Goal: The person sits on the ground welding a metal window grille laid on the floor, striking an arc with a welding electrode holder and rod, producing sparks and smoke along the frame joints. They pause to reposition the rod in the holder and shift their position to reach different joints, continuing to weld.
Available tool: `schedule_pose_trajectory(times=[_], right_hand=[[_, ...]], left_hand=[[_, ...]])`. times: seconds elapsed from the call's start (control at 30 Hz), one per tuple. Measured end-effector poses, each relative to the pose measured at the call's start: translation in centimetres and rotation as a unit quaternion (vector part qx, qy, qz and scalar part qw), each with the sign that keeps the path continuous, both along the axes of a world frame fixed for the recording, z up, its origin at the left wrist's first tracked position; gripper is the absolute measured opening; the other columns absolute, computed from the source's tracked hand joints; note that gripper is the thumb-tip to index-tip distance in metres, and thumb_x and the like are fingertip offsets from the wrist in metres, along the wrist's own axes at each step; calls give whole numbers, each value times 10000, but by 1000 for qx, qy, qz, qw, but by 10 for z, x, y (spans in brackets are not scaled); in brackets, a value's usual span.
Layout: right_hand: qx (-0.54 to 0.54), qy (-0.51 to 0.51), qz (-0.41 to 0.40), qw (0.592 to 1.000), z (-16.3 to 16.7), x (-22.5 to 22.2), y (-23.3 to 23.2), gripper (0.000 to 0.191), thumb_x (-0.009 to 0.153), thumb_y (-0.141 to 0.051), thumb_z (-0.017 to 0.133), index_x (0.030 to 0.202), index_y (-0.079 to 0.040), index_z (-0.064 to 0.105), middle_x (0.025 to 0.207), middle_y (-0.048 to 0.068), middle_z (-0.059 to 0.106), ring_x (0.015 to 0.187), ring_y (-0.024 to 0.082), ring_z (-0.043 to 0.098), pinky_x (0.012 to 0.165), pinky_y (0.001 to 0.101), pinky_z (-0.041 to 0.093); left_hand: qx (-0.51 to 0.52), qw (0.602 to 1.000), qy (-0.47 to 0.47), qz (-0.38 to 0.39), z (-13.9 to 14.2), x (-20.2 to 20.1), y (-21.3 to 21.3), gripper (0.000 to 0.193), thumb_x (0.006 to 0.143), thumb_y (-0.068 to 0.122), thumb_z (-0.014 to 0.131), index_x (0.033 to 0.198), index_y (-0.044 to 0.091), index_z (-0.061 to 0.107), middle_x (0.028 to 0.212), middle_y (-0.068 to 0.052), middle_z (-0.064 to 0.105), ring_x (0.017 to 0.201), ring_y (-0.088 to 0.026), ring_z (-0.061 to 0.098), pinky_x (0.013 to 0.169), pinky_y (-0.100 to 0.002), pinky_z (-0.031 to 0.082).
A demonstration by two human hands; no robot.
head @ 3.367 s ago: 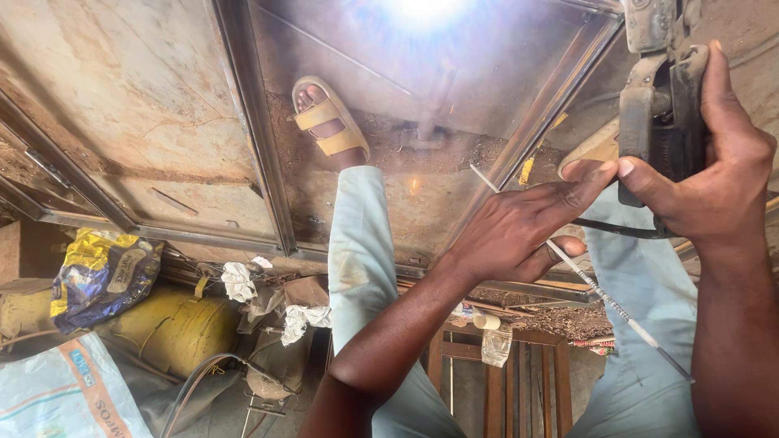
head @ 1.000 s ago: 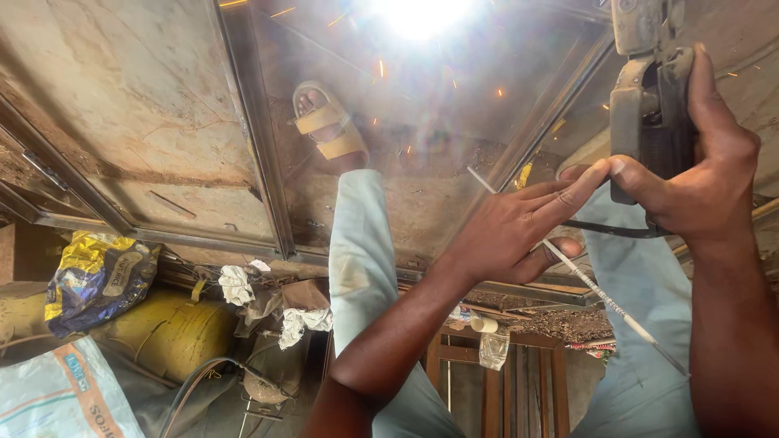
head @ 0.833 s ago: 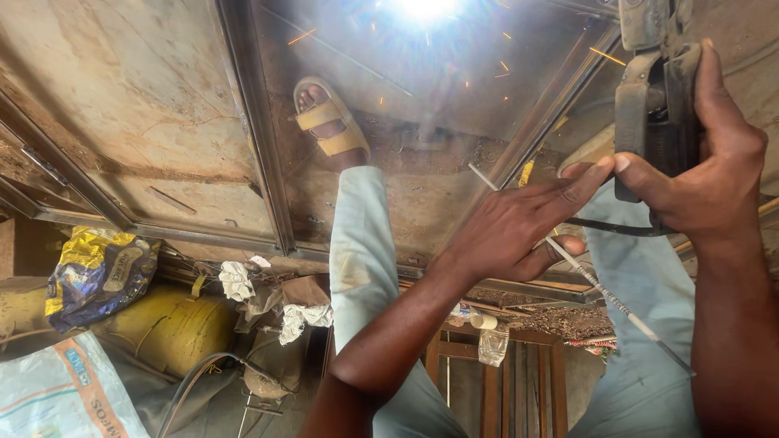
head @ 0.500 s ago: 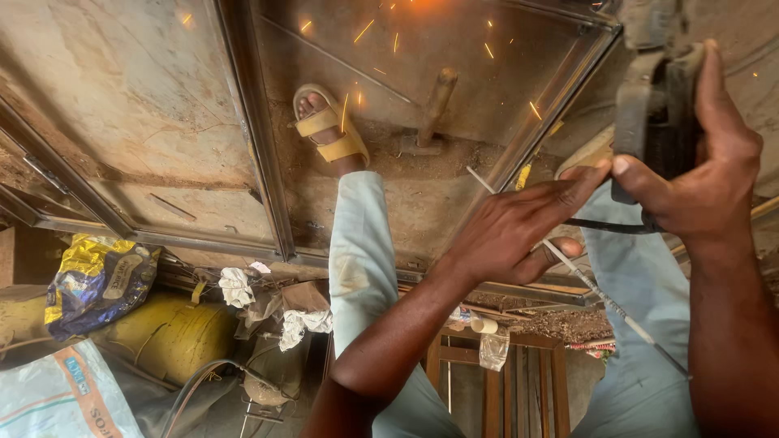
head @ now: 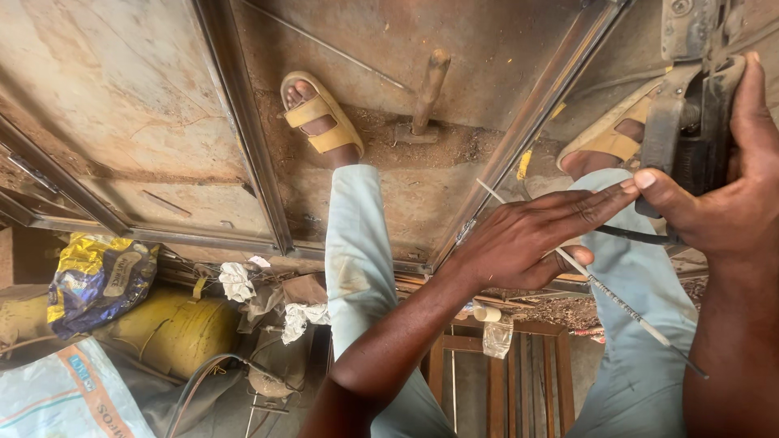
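My right hand (head: 730, 203) is shut on a dark, worn welding tool (head: 690, 122) with a black cable (head: 633, 235) at the right edge. My left hand (head: 535, 239) reaches toward it, fingers stretched out, thumb pinching a thin grey welding rod (head: 625, 304) that slants down to the right. Both hands hover over a rusty sheet-metal panel with steel frame bars (head: 243, 138). My feet, in yellow sandals (head: 320, 113), stand on the panel, below light blue trouser legs (head: 357, 251). A hammer (head: 426, 89) lies on the sheet near the left foot.
Below the panel's edge lie a yellow cylinder (head: 162, 332), a crumpled blue and yellow bag (head: 97, 276), a white sack (head: 57, 397), white rags (head: 235, 280), dark hoses (head: 219, 373) and a wooden frame (head: 503, 381).
The bright welding glare and flying sparks at the top of the panel have gone, and the hammer on the sheet now shows. Both hands keep nearly the same pose.
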State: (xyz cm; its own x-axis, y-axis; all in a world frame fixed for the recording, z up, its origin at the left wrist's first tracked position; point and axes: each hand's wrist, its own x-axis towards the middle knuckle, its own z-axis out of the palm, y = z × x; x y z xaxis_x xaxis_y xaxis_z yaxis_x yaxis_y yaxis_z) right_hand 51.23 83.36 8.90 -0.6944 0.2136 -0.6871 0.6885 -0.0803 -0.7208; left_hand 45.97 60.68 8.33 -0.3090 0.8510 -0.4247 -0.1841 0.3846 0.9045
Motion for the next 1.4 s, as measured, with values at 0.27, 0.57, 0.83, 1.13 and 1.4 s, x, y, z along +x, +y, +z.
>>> schedule_pose_trajectory(times=[0.27, 0.57, 0.83, 1.13, 1.4], right_hand=[[-3, 3, 3, 1000, 2, 11, 4, 1089, 1010, -254, 852, 1677, 124, 80, 1437, 174, 590, 1290, 256, 676, 1119, 337, 598], [0, -47, 23, 999, -3, 24, 24, 871, 995, -304, 824, 1566, 144, 342, 1410, 179, 606, 1317, 217, 642, 1164, 305, 541], [18, -11, -3, 1000, 0, 23, 11, 1109, 974, -383, 847, 1682, 123, 161, 1449, 146, 566, 1314, 186, 596, 1179, 288, 521], [4, -107, -40, 993, -10, 95, 43, 652, 983, -361, 778, 1428, 46, 532, 1361, 115, 645, 1240, 182, 651, 1133, 322, 534], [59, -70, 1, 996, -1, 87, 46, 661, 968, -385, 731, 1442, 34, 539, 1385, 124, 622, 1231, 198, 631, 1141, 344, 528]], left_hand=[[-11, 1000, 5, -11, 3, -2, -2, 868, 983, 273, 634, 1669, 343, 107, 1589, 25, 507, 1332, -236, 627, 837, -371, 627], [-29, 999, -20, -2, -3, 1, -7, 805, 1005, 348, 669, 1661, 341, 203, 1433, -32, 635, 1224, -262, 691, 900, -395, 616], [-28, 999, -26, -1, -11, 3, -10, 1011, 693, 96, 631, 1616, 320, 285, 1468, -31, 662, 1146, -255, 714, 900, -404, 614], [-62, 997, -21, -38, -10, 3, -16, 976, 725, 96, 647, 1625, 296, 329, 1104, -72, 738, 995, -270, 713, 913, -417, 599], [-77, 994, -27, -66, -14, 8, -15, 961, 700, 82, 583, 1611, 278, 350, 1011, -102, 729, 993, -291, 721, 936, -428, 587]])
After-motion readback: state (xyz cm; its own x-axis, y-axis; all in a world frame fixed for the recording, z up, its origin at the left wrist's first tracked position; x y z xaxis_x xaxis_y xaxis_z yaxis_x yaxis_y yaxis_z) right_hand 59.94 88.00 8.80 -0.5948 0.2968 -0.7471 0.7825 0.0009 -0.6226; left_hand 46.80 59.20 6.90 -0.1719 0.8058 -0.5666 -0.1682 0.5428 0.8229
